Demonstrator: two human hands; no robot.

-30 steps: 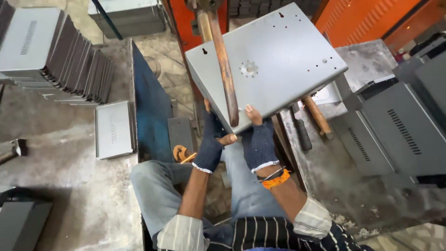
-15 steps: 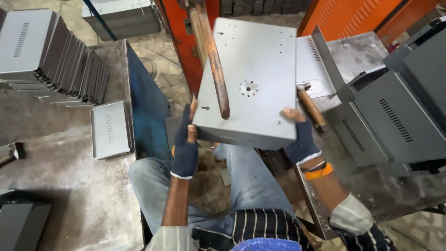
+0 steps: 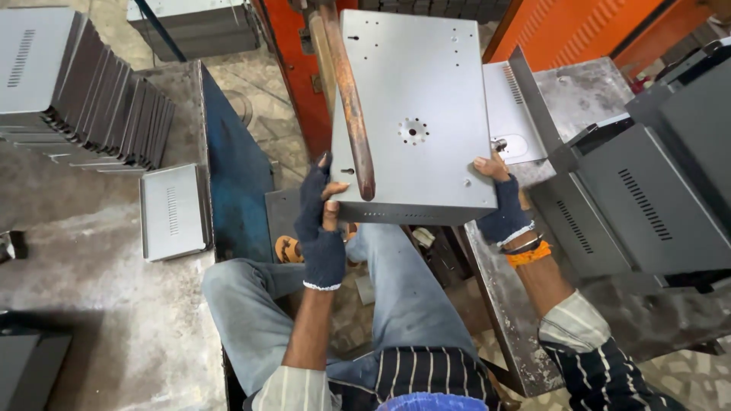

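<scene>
I sit and hold a grey sheet-metal panel [image 3: 426, 91] with small holes and a round perforated spot in its middle. My left hand [image 3: 320, 228], in a dark fingerless glove, grips the panel's near left corner. At the near right corner my right hand [image 3: 499, 202], gloved the same way with an orange wristband, grips the edge. A rusty copper-coloured welding arm [image 3: 352, 106] reaches down over the panel's left side, its tip just above my left hand.
Stacked grey vented covers [image 3: 84, 99] stand on the concrete at the left, with a single cover [image 3: 171, 209] lying flat near a blue plate [image 3: 236, 167]. More grey housings [image 3: 655, 198] lie on the metal bench [image 3: 502, 304] at the right. An orange machine frame [image 3: 293, 68] stands behind.
The panel has swung from tilted to square in front of me, under the welding arm. My hands moved apart from its near middle to its two near corners.
</scene>
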